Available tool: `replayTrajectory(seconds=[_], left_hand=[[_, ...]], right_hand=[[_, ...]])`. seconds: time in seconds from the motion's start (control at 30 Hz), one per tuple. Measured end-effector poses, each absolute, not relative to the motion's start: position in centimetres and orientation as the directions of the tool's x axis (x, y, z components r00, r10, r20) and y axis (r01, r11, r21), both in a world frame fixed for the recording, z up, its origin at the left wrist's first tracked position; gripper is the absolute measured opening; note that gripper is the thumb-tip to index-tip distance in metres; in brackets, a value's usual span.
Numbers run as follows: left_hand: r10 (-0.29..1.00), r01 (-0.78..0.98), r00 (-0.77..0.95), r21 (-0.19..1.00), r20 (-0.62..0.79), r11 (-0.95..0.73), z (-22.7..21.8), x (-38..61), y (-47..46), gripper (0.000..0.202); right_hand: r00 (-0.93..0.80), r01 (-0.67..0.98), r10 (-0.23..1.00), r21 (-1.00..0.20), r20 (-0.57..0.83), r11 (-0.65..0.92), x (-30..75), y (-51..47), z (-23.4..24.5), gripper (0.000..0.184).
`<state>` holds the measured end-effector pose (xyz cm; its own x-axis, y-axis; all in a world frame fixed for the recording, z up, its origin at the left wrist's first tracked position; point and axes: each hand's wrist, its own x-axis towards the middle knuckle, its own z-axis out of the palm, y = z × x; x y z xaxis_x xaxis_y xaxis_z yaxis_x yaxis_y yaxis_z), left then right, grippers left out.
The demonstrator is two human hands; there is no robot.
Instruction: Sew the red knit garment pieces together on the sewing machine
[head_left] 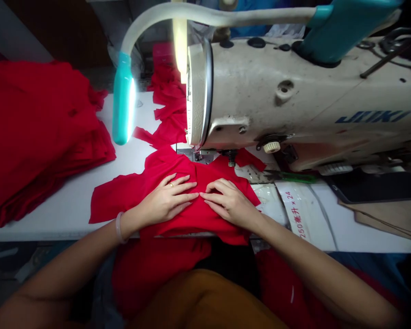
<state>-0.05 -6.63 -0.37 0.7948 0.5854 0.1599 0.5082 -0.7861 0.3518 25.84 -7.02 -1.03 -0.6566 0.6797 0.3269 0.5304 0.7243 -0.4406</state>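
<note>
At the front edge of the white worktop (65,224): a bright red knit fabric panel (181,219) lies spread flat, its far edge reaching the steel presser foot (196,156).
Left hand (167,198): lies flat on the panel, open and pressing down, pinching nothing; a pale bangle (118,227) circles the wrist and a gold ring (171,184) sits on one finger.
Right hand (229,203): also open and flat on the panel, its fingertips just beside those of the left hand.
Overhead: a cream Juki sewing machine head (277,91), with a lit teal gooseneck lamp (123,98) curving beside it.
Left end of the worktop: a thick stack of red cut fabric (37,137).
Right end of the worktop: a green-handled tool (291,178), a white printed paper sheet (301,214), a black phone (373,187) and brown cardboard sheets (387,219).
</note>
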Motion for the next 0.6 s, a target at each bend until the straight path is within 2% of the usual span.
replayTrajectory(seconds=[0.13, 0.3, 0.43, 0.6], left_hand=[[0.591, 0.544, 0.803, 0.308, 0.079, -0.78, -0.1, 0.0, -5.2, 0.038], [0.584, 0.54, 0.798, 0.256, 0.144, -0.802, 0.0, 0.2, -4.1, 0.036], [0.539, 0.516, 0.83, 0.175, 0.14, -0.839, -0.1, 0.2, -4.1, 0.038], [0.561, 0.539, 0.823, 0.194, 0.087, -0.82, -0.2, 0.3, -5.0, 0.042]], right_hand=[[-0.634, 0.559, 0.717, -0.468, 0.29, 0.684, 25.8, -6.9, -0.9, 0.025], [-0.604, 0.702, 0.779, -0.349, 0.17, 0.62, 25.9, -6.2, -0.5, 0.052], [-0.658, 0.691, 0.739, -0.272, 0.146, 0.669, 25.8, -5.7, -0.2, 0.048], [-0.62, 0.751, 0.779, -0.217, 0.093, 0.624, 25.3, -5.9, 0.0, 0.051]])
